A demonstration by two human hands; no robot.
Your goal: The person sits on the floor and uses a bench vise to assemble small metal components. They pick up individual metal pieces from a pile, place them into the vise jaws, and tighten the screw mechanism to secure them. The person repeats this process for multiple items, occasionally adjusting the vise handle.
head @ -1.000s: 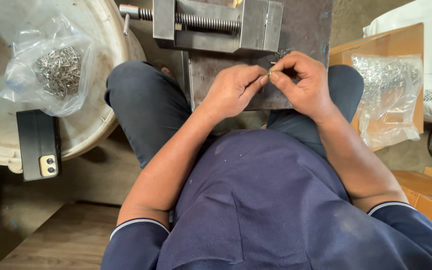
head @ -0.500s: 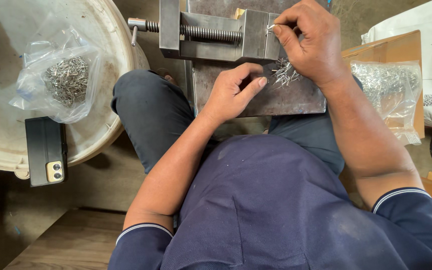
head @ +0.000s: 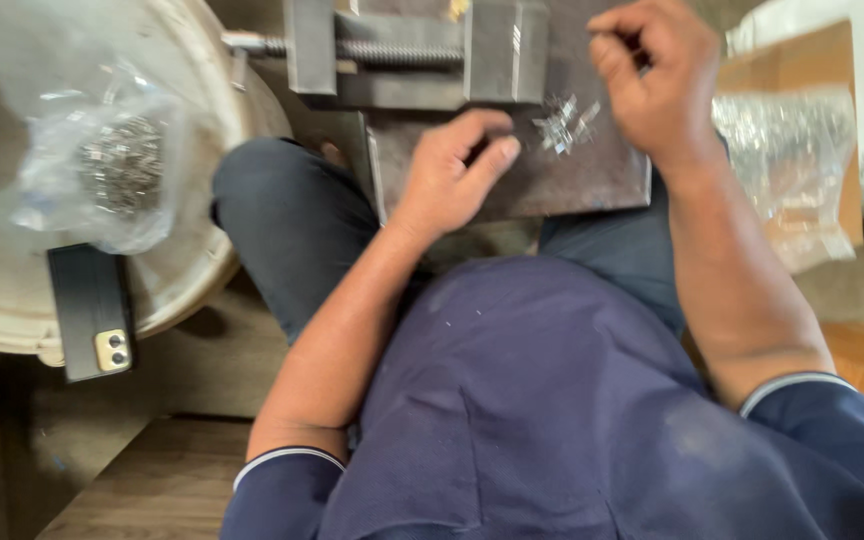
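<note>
On the dark steel plate (head: pixel 552 180), left hand (head: pixel 452 170) lies loosely open; right hand (head: pixel 657 75) pinched, contents unclear.

Just beside the left hand (head: pixel 449 175) lie small bright metal pieces (head: pixel 567 122), shiny on a dull, matt steel plate (head: pixel 592 175). Above the hand stands a grey metal vise (head: pixel 422 50), matt, with a threaded screw. Well to its left, a clear glossy plastic bag (head: pixel 102 160) holds glinting metal bits; near the right hand (head: pixel 652 75) sits brown matt cardboard (head: pixel 792 55)
</note>
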